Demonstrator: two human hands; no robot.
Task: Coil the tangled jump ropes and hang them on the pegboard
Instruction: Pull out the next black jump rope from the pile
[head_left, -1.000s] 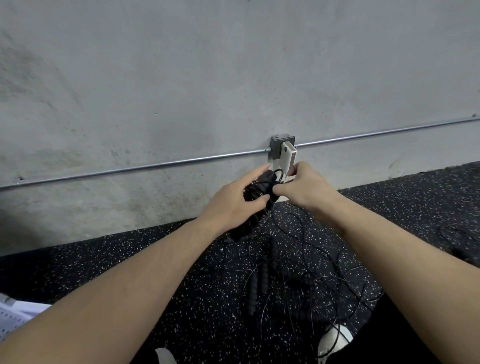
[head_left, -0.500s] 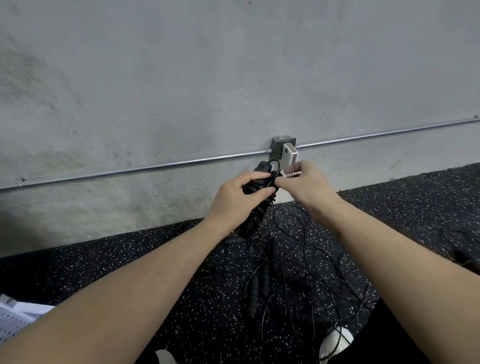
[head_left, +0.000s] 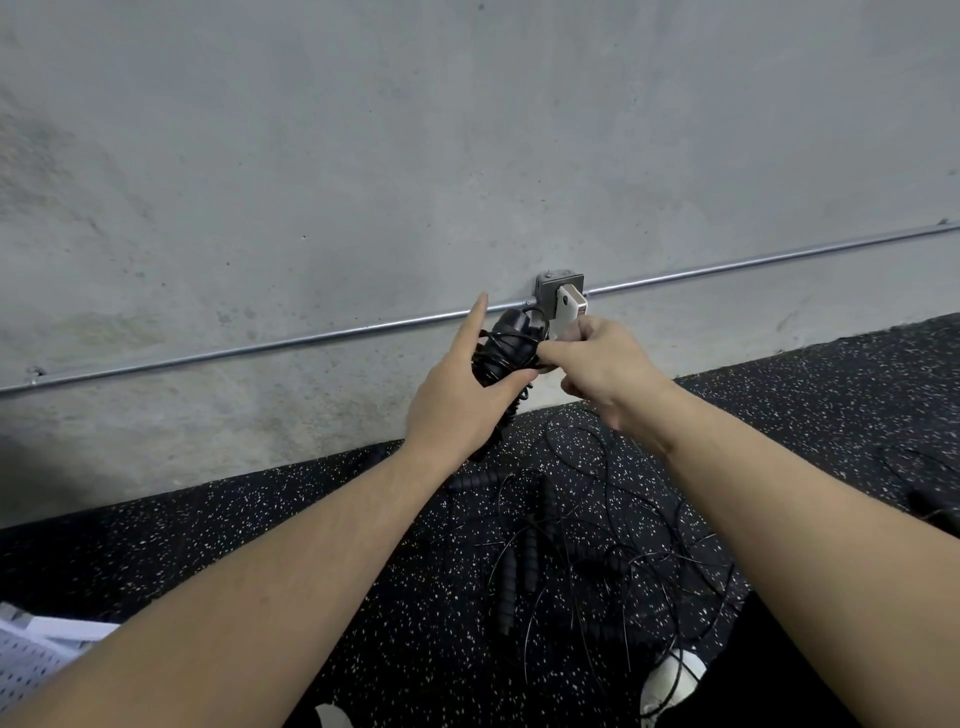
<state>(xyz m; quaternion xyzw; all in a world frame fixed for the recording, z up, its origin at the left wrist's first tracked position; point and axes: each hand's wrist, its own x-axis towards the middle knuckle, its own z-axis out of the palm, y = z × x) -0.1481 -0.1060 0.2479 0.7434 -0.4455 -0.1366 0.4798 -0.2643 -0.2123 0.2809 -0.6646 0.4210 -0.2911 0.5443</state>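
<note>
I hold a black jump rope bundle (head_left: 506, 345), handles wrapped with thin cord, up in front of the concrete wall. My left hand (head_left: 457, 400) grips the bundle from the left with thumb and lower fingers, while its index finger points straight up. My right hand (head_left: 597, 366) pinches the thin cord at the bundle's right side. Below, a tangle of black jump ropes (head_left: 571, 551) with ribbed handles and thin cords lies on the speckled floor. A corner of the white pegboard (head_left: 31, 654) shows at bottom left.
A metal conduit (head_left: 260, 351) runs along the grey wall to a junction box with a white plug (head_left: 566, 306) just behind my hands. My white shoe (head_left: 670, 680) touches the tangle's edge. More dark cord lies at far right (head_left: 930, 499).
Both hands rose with the bundle toward the junction box. My left index finger straightened and now points up. My right hand shifted to pinch the cord on the bundle's right.
</note>
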